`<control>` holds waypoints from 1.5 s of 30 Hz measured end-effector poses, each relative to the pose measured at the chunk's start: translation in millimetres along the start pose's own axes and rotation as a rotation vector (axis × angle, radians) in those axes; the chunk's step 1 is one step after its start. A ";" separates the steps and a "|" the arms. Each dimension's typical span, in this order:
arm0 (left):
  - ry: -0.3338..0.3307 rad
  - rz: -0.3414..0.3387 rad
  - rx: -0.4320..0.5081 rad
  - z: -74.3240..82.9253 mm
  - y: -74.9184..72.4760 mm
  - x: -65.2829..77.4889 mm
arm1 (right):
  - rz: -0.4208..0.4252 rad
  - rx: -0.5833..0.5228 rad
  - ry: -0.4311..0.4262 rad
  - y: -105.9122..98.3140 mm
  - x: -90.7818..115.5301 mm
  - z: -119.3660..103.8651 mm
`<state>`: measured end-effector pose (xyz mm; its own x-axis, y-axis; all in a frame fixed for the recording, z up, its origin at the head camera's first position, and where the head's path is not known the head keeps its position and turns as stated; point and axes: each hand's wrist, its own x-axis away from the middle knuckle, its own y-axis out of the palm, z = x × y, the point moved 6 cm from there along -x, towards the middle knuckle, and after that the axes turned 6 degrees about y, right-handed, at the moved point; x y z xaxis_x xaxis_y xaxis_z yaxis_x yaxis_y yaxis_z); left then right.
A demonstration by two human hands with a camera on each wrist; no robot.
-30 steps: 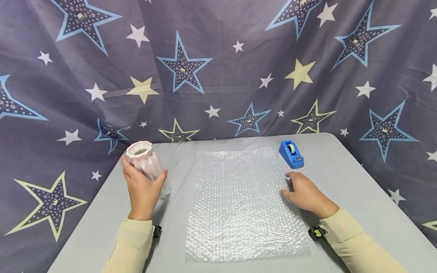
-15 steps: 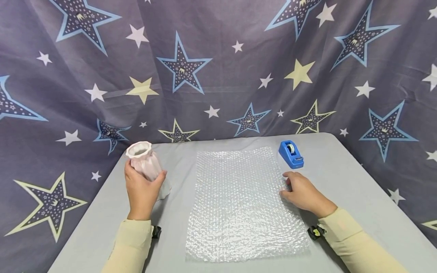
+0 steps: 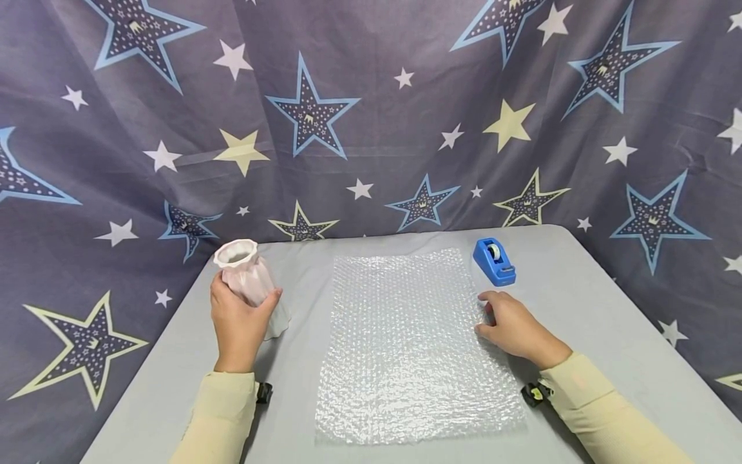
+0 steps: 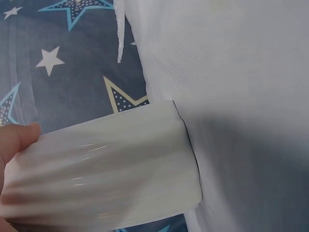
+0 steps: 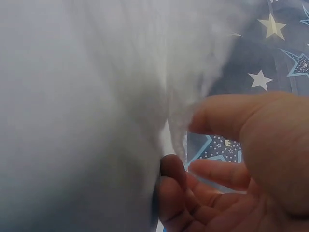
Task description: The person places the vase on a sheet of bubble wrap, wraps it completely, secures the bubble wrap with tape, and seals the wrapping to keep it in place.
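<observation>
A pale pink-white vase (image 3: 250, 281) with a fluted body and wavy rim stands upright at the table's left. My left hand (image 3: 239, 330) grips its side, thumb on the right and fingers round the left. In the left wrist view the vase's (image 4: 111, 166) base meets the tablecloth, and part of my left hand (image 4: 17, 142) shows at its upper end. A sheet of clear bubble wrap (image 3: 406, 348) lies flat in the middle. My right hand (image 3: 518, 330) rests at its right edge with loosely bent fingers; the right wrist view shows the thumb apart from the fingers, beside the wrap (image 5: 177, 128).
Beyond my right hand, a blue tape dispenser (image 3: 494, 263) with a roll in it stands near the wrap's far right corner. A grey cloth covers the table (image 3: 585, 322). Behind and along both sides hangs a dark curtain (image 3: 371, 129) printed with stars.
My left fingers have closed in slightly round the vase, which stays in place. My right hand has shifted a little to the left over the wrap's edge.
</observation>
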<state>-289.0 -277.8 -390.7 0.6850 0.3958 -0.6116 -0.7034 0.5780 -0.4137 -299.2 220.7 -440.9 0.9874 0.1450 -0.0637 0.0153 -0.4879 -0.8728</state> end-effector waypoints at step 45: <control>0.179 -0.030 0.023 36.1 -5.6 3.6 | -0.029 0.004 0.009 4.7 0.5 4.5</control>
<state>-275.7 -253.9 -366.3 0.6593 0.2456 -0.7106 -0.6773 0.6044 -0.4195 -299.4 222.4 -447.2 0.9879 0.1511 -0.0341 0.0431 -0.4798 -0.8763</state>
